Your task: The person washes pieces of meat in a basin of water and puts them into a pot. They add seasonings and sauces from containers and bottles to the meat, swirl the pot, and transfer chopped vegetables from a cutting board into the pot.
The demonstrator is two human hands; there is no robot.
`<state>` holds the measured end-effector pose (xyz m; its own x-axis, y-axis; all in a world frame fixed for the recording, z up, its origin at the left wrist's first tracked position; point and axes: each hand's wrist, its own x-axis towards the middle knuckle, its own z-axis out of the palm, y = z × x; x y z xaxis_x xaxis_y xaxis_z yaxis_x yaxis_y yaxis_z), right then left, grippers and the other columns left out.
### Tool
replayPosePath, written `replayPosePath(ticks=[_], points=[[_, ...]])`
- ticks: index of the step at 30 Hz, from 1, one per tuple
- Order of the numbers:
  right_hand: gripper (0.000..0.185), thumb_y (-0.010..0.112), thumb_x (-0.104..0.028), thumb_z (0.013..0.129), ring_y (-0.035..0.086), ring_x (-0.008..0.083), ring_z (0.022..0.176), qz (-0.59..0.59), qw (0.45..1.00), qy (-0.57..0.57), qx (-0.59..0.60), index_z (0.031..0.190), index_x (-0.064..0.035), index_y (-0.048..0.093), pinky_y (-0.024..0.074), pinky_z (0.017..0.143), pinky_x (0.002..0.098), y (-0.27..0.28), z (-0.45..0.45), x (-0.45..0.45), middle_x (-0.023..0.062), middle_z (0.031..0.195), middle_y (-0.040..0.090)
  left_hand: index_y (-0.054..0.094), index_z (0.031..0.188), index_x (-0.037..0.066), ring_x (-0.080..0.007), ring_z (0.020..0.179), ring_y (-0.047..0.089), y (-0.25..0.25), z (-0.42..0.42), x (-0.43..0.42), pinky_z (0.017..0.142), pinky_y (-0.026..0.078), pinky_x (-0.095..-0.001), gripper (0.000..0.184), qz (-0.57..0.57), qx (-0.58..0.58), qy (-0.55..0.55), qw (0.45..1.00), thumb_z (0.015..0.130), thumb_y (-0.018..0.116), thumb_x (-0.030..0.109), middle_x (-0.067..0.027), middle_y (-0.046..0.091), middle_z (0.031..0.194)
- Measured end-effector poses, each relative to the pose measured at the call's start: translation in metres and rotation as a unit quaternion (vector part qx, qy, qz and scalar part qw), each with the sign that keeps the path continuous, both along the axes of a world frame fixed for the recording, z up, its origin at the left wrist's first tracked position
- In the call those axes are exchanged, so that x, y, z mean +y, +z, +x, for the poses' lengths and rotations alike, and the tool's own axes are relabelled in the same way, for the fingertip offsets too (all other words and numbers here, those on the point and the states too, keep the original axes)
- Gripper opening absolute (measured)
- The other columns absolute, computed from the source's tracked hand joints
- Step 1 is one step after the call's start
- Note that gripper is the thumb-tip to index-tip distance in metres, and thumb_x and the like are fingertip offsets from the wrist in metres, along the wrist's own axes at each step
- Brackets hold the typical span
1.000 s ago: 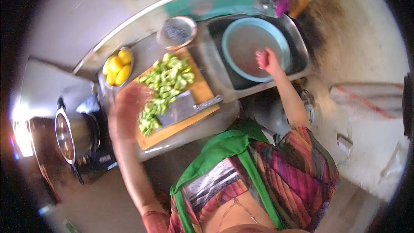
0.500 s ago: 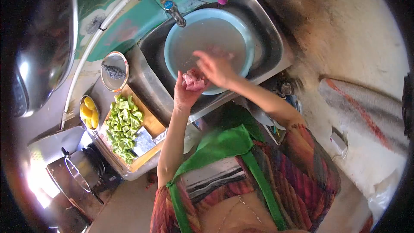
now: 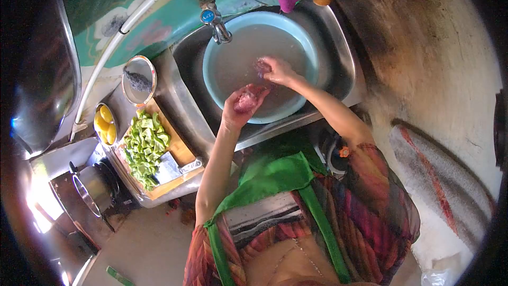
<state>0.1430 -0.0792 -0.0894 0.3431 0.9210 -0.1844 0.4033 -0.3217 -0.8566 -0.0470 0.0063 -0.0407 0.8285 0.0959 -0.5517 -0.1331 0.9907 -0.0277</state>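
Observation:
Cloudy water fills a light blue basin (image 3: 207, 69) that sits in the metal sink (image 3: 346, 69). My left hand (image 3: 238, 107) is cupped palm up over the basin's near rim, its fingers curled round pink pieces of raw meat (image 3: 245, 101). To the right and farther in, my right hand (image 3: 280, 72) is at the water's surface. Its fingers are closed on a darker reddish piece of meat (image 3: 261, 68), partly hidden by the water and the fingers. The tap (image 3: 216, 24) hangs over the basin's far left rim.
Left of the sink, a cutting board (image 3: 182, 151) bears chopped green peppers (image 3: 143, 151) and a cleaver (image 3: 168, 168). Beside it are a bowl of yellow pieces (image 3: 106, 123) and a strainer with a dark scrubber (image 3: 138, 80). A pot (image 3: 92, 190) stands at lower left.
My right hand has gone from open above the meat in my left hand to the water, where it has closed on a piece. The left hand has shifted slightly right, still holding meat.

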Motion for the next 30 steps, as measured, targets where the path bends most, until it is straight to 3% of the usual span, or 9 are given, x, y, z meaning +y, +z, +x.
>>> replayPosePath(ticks=[3, 5, 7, 13, 15, 21, 24, 26, 30], points=[[0.044, 0.058, -0.01, 0.078, 0.061, 0.0186, 0.089, -0.066, 0.972, -0.066, 0.217, 0.121, -0.0101, 0.05, 0.0493, 0.078, 0.0281, 0.063, -0.005, -0.006, 0.0061, 0.097, 0.062, 0.053, 0.111, -0.001, -0.0401, 0.12, 0.042, 0.02, 0.013, -0.008, 0.097, 0.04, -0.051, 0.037, 0.016, -0.01, 0.007, 1.0, 0.084, 0.049, 0.023, -0.0222, 0.052, 0.119], [0.042, 0.059, -0.018, 0.082, 0.057, 0.0199, 0.102, 0.116, 0.961, -0.059, 0.243, 0.123, -0.0116, 0.049, 0.047, 0.085, 0.0308, 0.059, -0.032, -0.009, 0.0082, 0.113, 0.056, 0.052, 0.113, 0.0, -0.0378, 0.12, 0.043, 0.017, 0.014, -0.008, 0.097, 0.039, -0.0515, 0.041, 0.032, -0.014, -0.002, 0.999, 0.082, 0.048, 0.025, -0.021, 0.053, 0.118], [0.037, 0.053, -0.014, 0.083, 0.057, 0.0246, 0.1, 0.164, 0.982, -0.017, -0.096, 0.119, -0.0109, 0.05, 0.0394, 0.096, 0.0406, 0.078, -0.048, -0.01, 0.0084, 0.108, 0.058, 0.051, 0.117, 0.003, -0.0315, 0.12, 0.044, -0.005, 0.006, -0.005, 0.103, 0.033, -0.0478, 0.044, 0.015, -0.072, 0.031, 0.997, 0.082, 0.053, 0.029, -0.0161, 0.055, 0.118], [0.03, 0.052, -0.018, 0.086, 0.057, 0.0273, 0.095, 0.224, 0.943, -0.019, -0.246, 0.115, -0.0115, 0.053, 0.0248, 0.103, 0.0523, 0.107, -0.07, -0.017, 0.0099, 0.105, 0.06, 0.052, 0.119, 0.009, -0.03, 0.118, 0.046, -0.002, 0.003, 0.0, 0.102, 0.034, -0.0477, 0.038, 0.117, -0.044, 0.111, 0.986, 0.092, 0.047, 0.035, -0.014, 0.052, 0.122], [0.029, 0.054, -0.013, 0.086, 0.056, 0.0281, 0.102, 0.02, 0.99, -0.063, 0.126, 0.114, -0.007, 0.055, 0.0362, 0.098, 0.0466, 0.089, -0.045, -0.02, 0.0118, 0.119, 0.053, 0.049, 0.123, 0.011, -0.0317, 0.116, 0.048, -0.005, -0.009, 0.005, 0.099, 0.037, -0.0493, 0.037, 0.044, -0.134, 0.078, 0.987, 0.093, 0.045, 0.033, -0.0155, 0.051, 0.124], [0.028, 0.054, -0.011, 0.079, 0.057, 0.0315, 0.095, -0.052, 0.945, 0.034, -0.32, 0.106, -0.0047, 0.056, 0.0463, 0.081, 0.044, -0.038, -0.02, 0.005, 0.014, 0.113, 0.054, 0.047, 0.124, 0.013, -0.0418, 0.116, 0.045, 0.037, -0.01, 0.0, 0.1, 0.036, -0.0508, 0.043, 0.106, -0.063, 0.073, 0.99, 0.09, 0.049, 0.041, -0.0189, 0.049, 0.124], [0.033, 0.054, -0.012, 0.079, 0.06, 0.0312, 0.089, 0.232, 0.86, 0.021, -0.454, 0.111, -0.0022, 0.054, 0.047, 0.079, 0.0412, -0.065, -0.021, 0.003, 0.019, 0.097, 0.062, 0.045, 0.124, 0.009, -0.0403, 0.114, 0.047, 0.054, -0.01, 0.0, 0.099, 0.038, -0.0489, 0.049, 0.097, -0.048, 0.048, 0.993, 0.09, 0.047, 0.045, -0.0195, 0.049, 0.122], [0.028, 0.055, -0.014, 0.081, 0.061, 0.0255, 0.088, -0.041, 0.995, 0.009, -0.088, 0.107, -0.0023, 0.056, 0.0476, 0.079, 0.0374, -0.026, -0.011, 0.012, 0.0147, 0.093, 0.062, 0.044, 0.124, 0.007, -0.0394, 0.113, 0.048, 0.036, -0.02, 0.006, 0.098, 0.039, -0.0489, 0.051, 0.083, -0.042, 0.015, 0.996, 0.09, 0.046, 0.046, -0.019, 0.05, 0.122], [0.025, 0.056, -0.015, 0.089, 0.058, 0.0111, 0.087, 0.104, 0.983, -0.067, 0.133, 0.111, -0.0044, 0.054, 0.0482, 0.074, 0.026, 0.046, -0.028, 0.011, 0.0054, 0.097, 0.062, 0.045, 0.124, 0.005, -0.0321, 0.109, 0.052, 0.036, -0.008, 0.002, 0.092, 0.043, -0.0481, 0.065, 0.099, 0.025, -0.032, 0.994, 0.086, 0.043, 0.058, -0.0171, 0.052, 0.119]])
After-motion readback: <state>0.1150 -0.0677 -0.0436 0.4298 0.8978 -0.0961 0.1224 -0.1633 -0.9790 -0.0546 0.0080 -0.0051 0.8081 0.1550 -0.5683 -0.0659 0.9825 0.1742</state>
